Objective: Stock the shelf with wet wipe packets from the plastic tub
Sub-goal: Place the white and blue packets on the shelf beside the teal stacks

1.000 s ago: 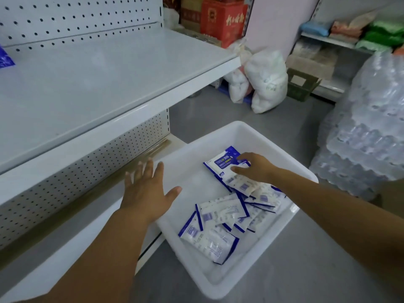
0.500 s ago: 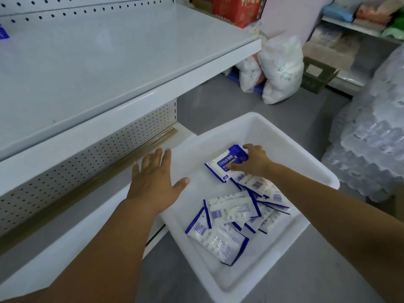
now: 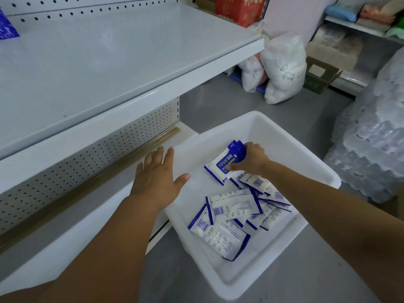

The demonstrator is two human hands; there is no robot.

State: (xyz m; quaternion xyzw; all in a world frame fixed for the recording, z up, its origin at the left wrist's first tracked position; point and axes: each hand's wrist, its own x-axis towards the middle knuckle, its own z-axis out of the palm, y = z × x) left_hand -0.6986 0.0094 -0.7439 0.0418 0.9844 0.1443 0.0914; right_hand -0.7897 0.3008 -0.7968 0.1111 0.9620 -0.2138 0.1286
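Observation:
A white plastic tub [image 3: 284, 136] stands on the grey floor beside a white metal shelf [image 3: 122, 62]. Several blue-and-white wet wipe packets [image 3: 231, 217] lie loose in the tub's bottom. My right hand [image 3: 251, 160] is inside the tub, shut on one wet wipe packet [image 3: 227, 164] and tilting it up off the pile. My left hand [image 3: 156, 178] hovers flat with fingers spread over the tub's left rim and the lower shelf edge, holding nothing. A blue packet [image 3: 6, 29] shows at the shelf's far left edge.
A lower shelf [image 3: 72, 211] with a perforated back panel runs under the upper one. Two white sacks [image 3: 282, 68] and a cardboard box [image 3: 319, 77] sit on the floor behind the tub. Wrapped bottle packs [image 3: 376, 132] are stacked at the right.
My right hand has closed on the top packet and lifted its end off the pile. My left hand stays spread near the tub's rim. The view has shifted a little.

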